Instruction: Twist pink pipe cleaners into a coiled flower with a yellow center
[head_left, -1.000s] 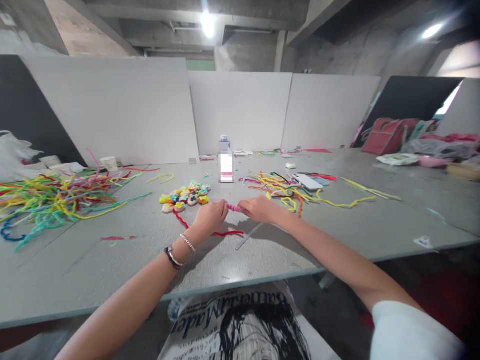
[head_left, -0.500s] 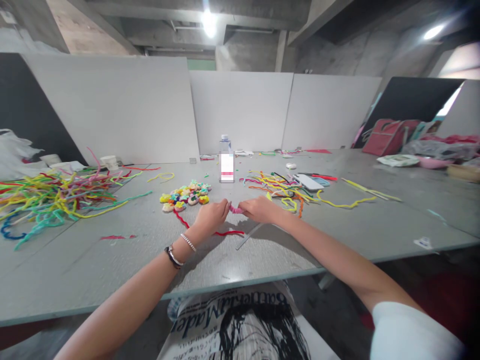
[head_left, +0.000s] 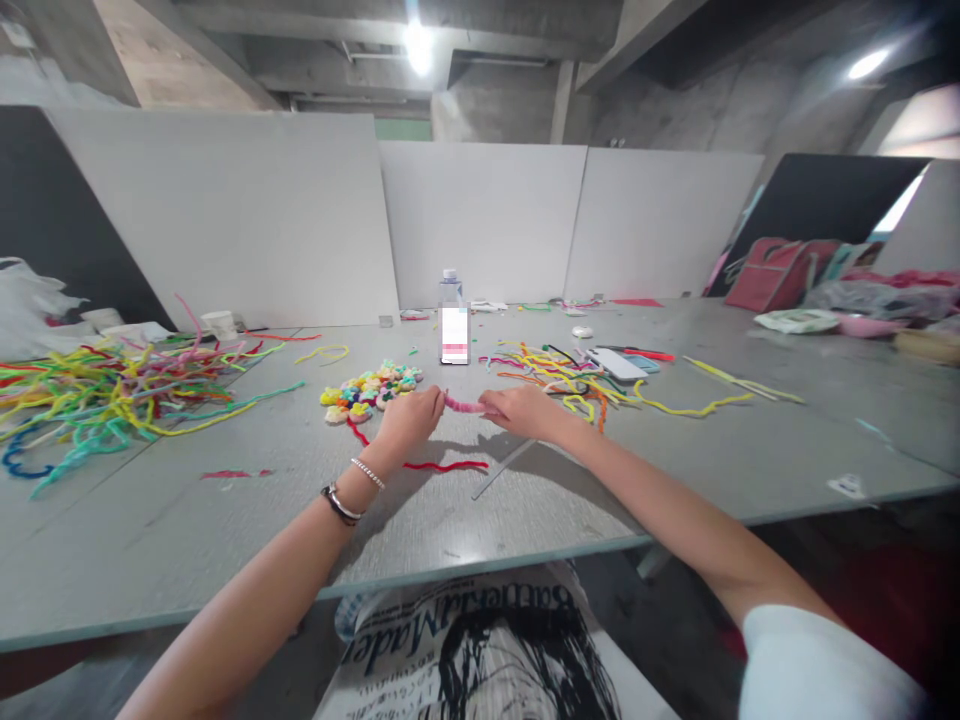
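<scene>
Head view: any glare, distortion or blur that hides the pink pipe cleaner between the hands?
Head view: ceiling lamp flares; wide-angle lens bends the table edge and partitions; corners smear. The pink pipe cleaner reads clearly between left hand and right hand, though small; soft shadows fall under the hands.

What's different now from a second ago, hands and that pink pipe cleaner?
The left hand has slid left and slightly away, so more of the pink pipe cleaner shows stretched between it and the right hand. Both hands keep their pinch. The red pipe cleaner, flower pile and bottle lie unchanged.
</scene>
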